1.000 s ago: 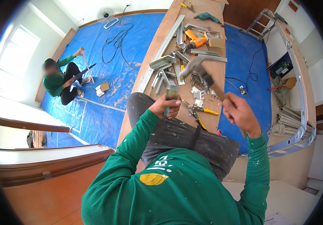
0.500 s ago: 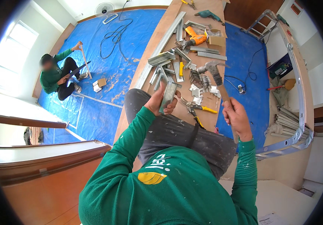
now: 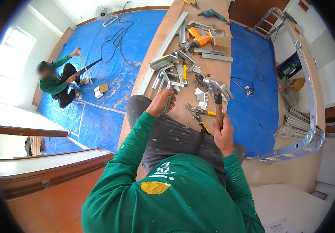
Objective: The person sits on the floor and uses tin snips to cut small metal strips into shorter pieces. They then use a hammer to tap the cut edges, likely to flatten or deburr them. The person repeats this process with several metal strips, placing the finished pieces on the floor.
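Note:
My left hand [image 3: 159,102] is closed around a short piece of bent metal channel [image 3: 171,86], held over my thigh at the edge of the wooden bench board [image 3: 144,88]. In my right hand [image 3: 224,134] is a claw hammer [image 3: 217,101], gripped by its wooden handle with the metal head up, over the board. The hammer and the channel piece are apart. Between my hands lie snips [image 3: 199,112] with yellow and black handles. Beyond them is a heap of small metal brackets [image 3: 200,93], and cut channel lengths [image 3: 163,62] lie farther off.
An orange drill [image 3: 199,40], an open carton [image 3: 222,39] and a green drill [image 3: 213,15] lie farther along the board. Blue sheeting [image 3: 136,35] covers the floor. At left a co-worker [image 3: 60,79] sits with a saw. A ladder [image 3: 305,139] stands at right.
My right hand has brought the hammer left and nearer, turning its head. My left hand has lowered slightly and turned the channel piece.

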`<state>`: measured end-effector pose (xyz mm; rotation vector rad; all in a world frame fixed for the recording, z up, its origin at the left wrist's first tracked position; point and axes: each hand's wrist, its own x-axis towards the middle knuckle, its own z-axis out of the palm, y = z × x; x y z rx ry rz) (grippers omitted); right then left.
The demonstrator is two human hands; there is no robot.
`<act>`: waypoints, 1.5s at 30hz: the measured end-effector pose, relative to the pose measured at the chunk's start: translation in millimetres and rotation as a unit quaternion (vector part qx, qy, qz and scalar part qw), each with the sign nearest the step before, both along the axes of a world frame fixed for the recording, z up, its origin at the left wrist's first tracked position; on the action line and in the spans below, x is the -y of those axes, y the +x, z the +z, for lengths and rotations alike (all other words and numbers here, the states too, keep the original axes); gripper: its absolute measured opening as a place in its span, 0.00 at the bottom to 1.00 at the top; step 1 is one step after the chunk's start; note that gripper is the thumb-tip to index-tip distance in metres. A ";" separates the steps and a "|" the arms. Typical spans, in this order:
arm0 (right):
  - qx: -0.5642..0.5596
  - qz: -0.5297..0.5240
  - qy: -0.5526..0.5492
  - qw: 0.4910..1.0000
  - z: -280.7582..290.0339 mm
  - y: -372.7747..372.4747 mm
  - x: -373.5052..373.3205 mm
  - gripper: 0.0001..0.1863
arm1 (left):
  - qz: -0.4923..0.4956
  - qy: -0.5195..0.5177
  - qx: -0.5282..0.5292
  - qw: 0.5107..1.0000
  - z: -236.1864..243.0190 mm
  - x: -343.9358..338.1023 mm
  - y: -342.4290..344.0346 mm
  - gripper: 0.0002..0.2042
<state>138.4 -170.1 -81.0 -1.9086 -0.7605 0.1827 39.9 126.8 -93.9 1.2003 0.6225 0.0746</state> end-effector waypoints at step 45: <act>-0.007 -0.029 -0.237 0.971 -86.4 2.1 12.2 0.17 | 0.082 0.155 -0.112 0.978 -23.5 -75.4 37.4 0.16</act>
